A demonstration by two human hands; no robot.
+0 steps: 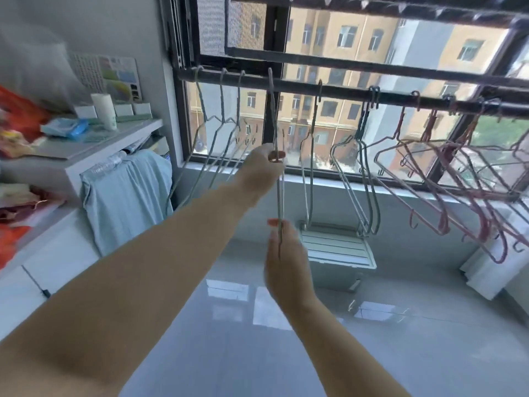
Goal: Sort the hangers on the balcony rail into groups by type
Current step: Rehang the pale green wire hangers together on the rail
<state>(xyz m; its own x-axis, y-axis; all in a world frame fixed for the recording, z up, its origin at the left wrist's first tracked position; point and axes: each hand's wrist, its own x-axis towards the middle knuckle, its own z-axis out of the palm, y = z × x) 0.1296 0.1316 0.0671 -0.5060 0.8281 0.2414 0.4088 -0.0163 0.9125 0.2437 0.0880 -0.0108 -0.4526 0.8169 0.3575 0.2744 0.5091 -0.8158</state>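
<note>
Inspector: Hangers on the dark metal balcony rail (343,91) fall into two types. Pale grey wire hangers (223,138) hang at the rail's left end and middle; pink wire hangers (446,193) cluster at the right, tangled together.

Clerk: And the one in hand?

Inspector: One grey wire hanger (276,133), turned edge-on, is hooked on the rail between the left group and the middle ones. The person's left hand (264,164) has its fingers pinched shut on the upper frame; the right hand (283,253) has thumb and fingers closed loosely about the lower end. Judged purpose: top grip steers the hook, bottom grip stops the frame swinging.

Clerk: Destination?

Inspector: Probably the three grey ones just to its left, though that is inference. More grey hangers in the middle remain ungrouped.

Clerk: Containers?

Inspector: A white slatted basket (337,250) is fixed to the wall below the window; contents not visible. White shelves (86,150) at left carry a white bottle (104,110) and blue packets (67,128).
</note>
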